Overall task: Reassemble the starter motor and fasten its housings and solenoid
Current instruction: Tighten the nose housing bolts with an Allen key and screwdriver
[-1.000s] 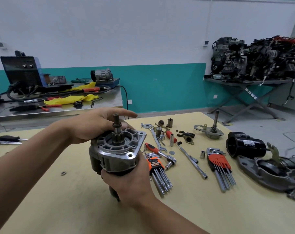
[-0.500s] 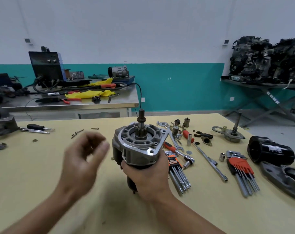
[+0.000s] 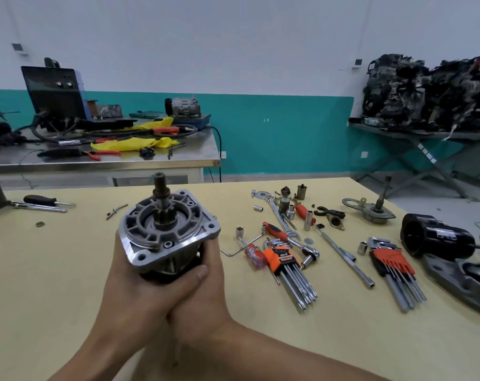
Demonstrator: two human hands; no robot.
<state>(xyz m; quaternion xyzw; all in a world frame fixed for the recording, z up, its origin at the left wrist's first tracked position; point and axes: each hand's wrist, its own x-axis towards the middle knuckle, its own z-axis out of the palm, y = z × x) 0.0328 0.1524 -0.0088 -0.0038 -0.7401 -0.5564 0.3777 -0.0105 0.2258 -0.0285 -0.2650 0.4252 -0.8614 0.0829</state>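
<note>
Gripped in both hands, left (image 3: 139, 281) and right (image 3: 205, 273), the motor (image 3: 167, 232) is held above the tabletop (image 3: 54, 270). If tilted, its shaft (image 3: 160, 199) could slide out.

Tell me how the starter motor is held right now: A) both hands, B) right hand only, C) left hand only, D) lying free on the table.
A: the left hand and the right hand both wrap under the starter motor, shaft pointing up.
</note>
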